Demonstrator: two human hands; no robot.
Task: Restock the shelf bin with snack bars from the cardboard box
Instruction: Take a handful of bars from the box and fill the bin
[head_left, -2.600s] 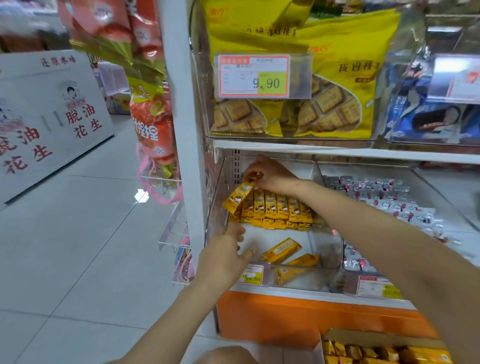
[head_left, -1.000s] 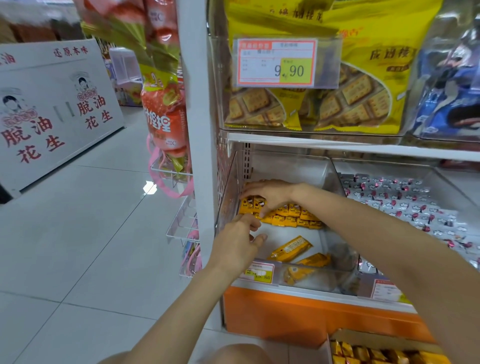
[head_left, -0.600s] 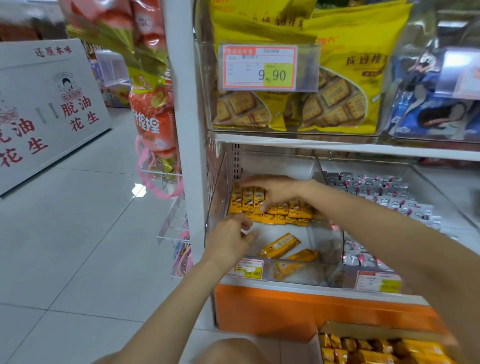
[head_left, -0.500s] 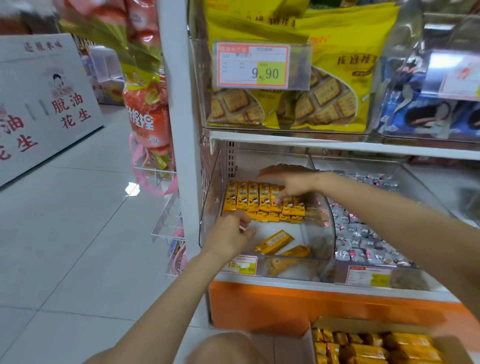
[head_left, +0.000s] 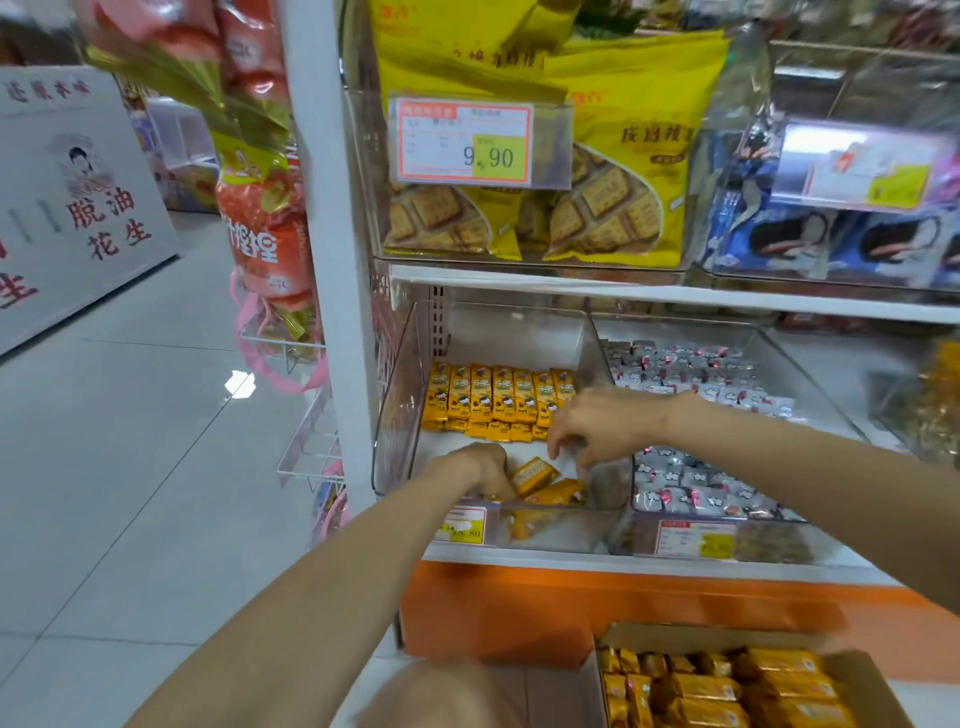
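Right hand (head_left: 597, 426) came forward off the snack bars (head_left: 498, 397) — grip half-open, empty; left hand (head_left: 475, 467) unclear.

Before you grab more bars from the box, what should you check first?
1. Back row stands neat: ok.
2. Room in the shelf bin: ok, bare floor shows in front of the row.
3. Loose bars at the front lined up: not ok, they lie crooked.
4. Right hand free: ok, it hangs above the loose bars and holds nothing.
5. Left hand free: cannot tell, its fingers curl down beside a loose bar.
6. Cardboard box has more bars: ok.
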